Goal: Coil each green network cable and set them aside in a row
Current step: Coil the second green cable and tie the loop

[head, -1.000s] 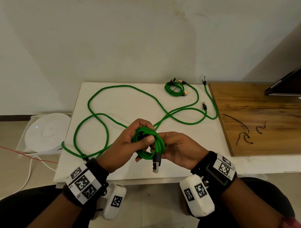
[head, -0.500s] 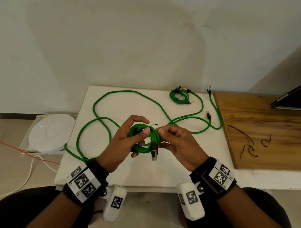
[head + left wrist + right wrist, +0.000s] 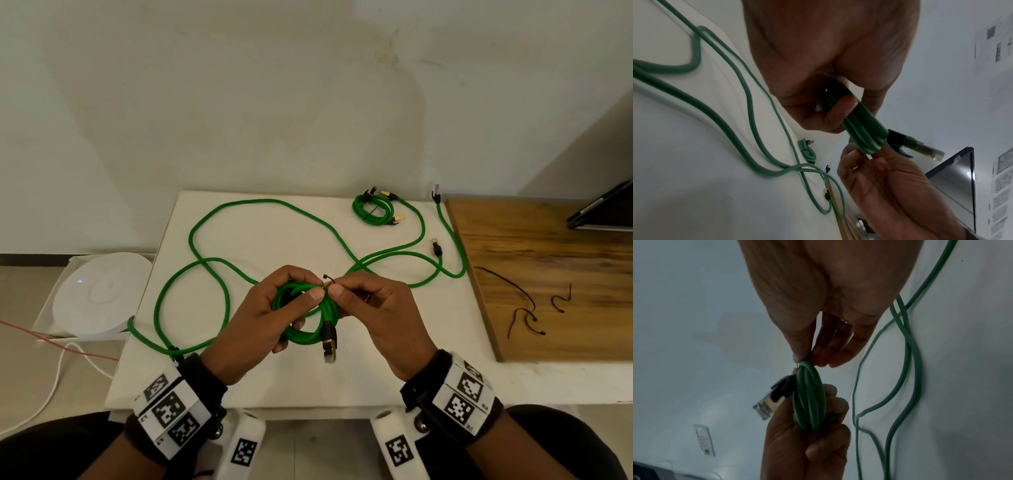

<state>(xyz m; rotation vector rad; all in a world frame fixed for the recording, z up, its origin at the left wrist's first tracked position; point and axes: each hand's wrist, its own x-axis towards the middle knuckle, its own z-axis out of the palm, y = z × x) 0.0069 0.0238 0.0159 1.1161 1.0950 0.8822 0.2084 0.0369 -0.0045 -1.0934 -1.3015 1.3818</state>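
A small coil of green cable (image 3: 305,334) is held above the white table (image 3: 239,377); my left hand (image 3: 305,291) grips it with thumb over the loops. Its black and gold plug (image 3: 329,346) hangs down. My right hand (image 3: 337,289) pinches a thin dark twist tie (image 3: 327,280) at the coil's top. The left wrist view shows the coil (image 3: 865,129) between both hands; in the right wrist view the pinch (image 3: 809,356) sits on the coil (image 3: 809,399). A tied coil (image 3: 373,209) lies at the back. Long loose green cables (image 3: 212,267) sprawl across the table.
A wooden board (image 3: 548,257) at the right carries a few loose dark ties (image 3: 527,315). A dark flat device (image 3: 603,212) lies at its far corner. A round white unit (image 3: 99,294) sits on the floor at the left, with white and red wires beside it.
My right hand has shifted from cupping the coil's side to pinching a tie at its top. The left hand keeps its grip on the coil.
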